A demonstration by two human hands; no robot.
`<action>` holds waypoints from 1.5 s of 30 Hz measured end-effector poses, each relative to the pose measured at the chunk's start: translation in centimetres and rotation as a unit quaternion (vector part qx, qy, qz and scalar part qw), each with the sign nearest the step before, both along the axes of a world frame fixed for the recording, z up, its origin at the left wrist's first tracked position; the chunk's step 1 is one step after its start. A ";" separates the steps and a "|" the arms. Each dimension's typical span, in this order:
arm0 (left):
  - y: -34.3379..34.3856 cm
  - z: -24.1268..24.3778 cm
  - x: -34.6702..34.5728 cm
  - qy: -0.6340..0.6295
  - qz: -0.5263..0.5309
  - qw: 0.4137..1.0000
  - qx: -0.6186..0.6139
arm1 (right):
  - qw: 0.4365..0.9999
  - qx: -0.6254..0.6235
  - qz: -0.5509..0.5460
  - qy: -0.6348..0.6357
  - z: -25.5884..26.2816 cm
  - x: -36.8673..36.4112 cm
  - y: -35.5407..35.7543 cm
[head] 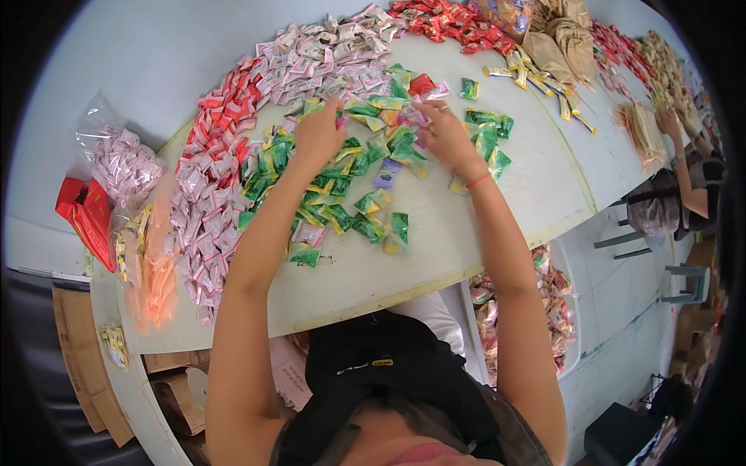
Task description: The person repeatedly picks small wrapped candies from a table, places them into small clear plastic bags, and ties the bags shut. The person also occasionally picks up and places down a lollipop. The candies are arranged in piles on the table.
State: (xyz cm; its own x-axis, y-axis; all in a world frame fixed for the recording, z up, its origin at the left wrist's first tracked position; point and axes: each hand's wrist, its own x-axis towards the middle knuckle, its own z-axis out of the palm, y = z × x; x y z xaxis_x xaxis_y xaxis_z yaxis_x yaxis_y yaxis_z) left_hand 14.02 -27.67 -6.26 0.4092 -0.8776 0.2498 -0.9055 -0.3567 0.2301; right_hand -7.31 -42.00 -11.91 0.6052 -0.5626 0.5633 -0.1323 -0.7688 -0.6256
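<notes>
My left hand [320, 137] reaches over the table among small green-and-yellow wrapped sweets [335, 189]. A bit of pink shows by its thumb; whether it is gripped is hard to see. Across from it, my right hand [447, 138] has its fingers bent down at some pink wrapped sweets [412, 118], and its fingertips are partly hidden. Between the hands lie more green packets, and a single purple packet [387, 173] rests just below them. A red packet [421, 85] is beyond the right fingertips. One pale pink packet [309, 233] sits among the green ones nearer me.
Heaps of pale pink sweets [315, 58] and red ones [224, 110] line the table's [373, 285] far and left sides. Brown paper bags [559, 46] and yellow stick packets [527, 73] lie at back right. A plastic tub [571, 326] of sweets stands below. Another person's hand [667, 119] works farther right.
</notes>
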 end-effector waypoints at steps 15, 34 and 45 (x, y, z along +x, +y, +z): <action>-3.8 -2.3 -4.7 -0.027 -0.154 0.988 0.003 | 0.981 0.009 -0.188 -0.040 1.2 -1.3 -1.6; -1.8 -0.1 -7.7 0.004 -0.144 0.986 0.084 | 0.914 0.083 -0.096 0.385 3.9 -7.8 -1.5; -3.4 -2.4 -7.0 0.196 -0.147 0.963 0.109 | 0.924 -0.097 -0.294 0.223 -0.6 -6.2 2.0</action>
